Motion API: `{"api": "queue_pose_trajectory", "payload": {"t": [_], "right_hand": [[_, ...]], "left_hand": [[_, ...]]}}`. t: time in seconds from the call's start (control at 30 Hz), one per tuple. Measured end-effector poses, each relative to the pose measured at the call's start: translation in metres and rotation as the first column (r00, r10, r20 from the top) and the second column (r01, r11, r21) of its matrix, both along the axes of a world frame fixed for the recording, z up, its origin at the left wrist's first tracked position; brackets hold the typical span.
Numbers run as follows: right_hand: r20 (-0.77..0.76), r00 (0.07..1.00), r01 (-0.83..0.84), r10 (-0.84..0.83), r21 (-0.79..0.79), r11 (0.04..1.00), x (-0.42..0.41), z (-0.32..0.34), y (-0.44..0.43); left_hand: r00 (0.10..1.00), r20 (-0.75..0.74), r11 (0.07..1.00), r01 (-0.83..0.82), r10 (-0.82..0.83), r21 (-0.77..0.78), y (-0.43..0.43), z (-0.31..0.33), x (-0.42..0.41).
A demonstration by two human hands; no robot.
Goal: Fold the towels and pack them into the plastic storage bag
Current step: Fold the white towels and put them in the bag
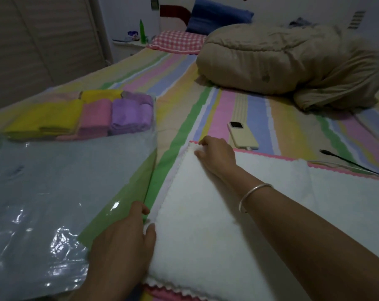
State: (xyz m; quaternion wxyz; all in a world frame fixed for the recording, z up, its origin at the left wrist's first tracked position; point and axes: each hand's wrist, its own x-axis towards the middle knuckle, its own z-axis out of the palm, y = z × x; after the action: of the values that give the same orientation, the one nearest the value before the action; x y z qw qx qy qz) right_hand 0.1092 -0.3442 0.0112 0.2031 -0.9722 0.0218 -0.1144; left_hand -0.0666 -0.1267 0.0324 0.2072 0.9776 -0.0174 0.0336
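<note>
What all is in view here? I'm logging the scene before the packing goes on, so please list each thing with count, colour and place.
white towel: one, white with pink scalloped trim, on the bed in front
folded towels: several, yellow, pink, purple, inside the bag's far end
plastic storage bag: one, clear, on the bed at left
phone: one, cream, on the sheet beyond the towel
cable: one, black, far right
duvet: one, beige, bunched on the bed
pillows: two, pink checked and blue, at the headboard
bottle: one, green, nightstand
bracelet: one, silver, right wrist
left hand: on the towel's near corner
right hand: pinching the far corner
</note>
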Motion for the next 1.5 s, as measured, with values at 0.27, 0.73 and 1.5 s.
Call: {"api": "queue_pose_trajectory", "payload": {"t": [0.27, 0.73, 1.5], "right_hand": [[0.178, 0.972, -0.146, 0.154, -0.055, 0.988, -0.122, 0.013, -0.072], [0.141, 0.973, -0.147, 0.183, -0.232, 0.962, -0.331, -0.007, -0.154], [0.292, 0.956, -0.053, -0.037, 0.294, 0.954, -0.314, -0.003, -0.136]], "left_hand": [[0.895, 0.396, 0.978, 0.172, -0.206, 0.120, -0.023, -0.011, -0.006], [0.557, 0.193, 0.585, 0.799, -0.808, 0.143, -0.108, -0.048, -0.048], [0.770, 0.264, 0.814, 0.540, -0.581, 0.216, -0.041, -0.009, -0.020]]}}
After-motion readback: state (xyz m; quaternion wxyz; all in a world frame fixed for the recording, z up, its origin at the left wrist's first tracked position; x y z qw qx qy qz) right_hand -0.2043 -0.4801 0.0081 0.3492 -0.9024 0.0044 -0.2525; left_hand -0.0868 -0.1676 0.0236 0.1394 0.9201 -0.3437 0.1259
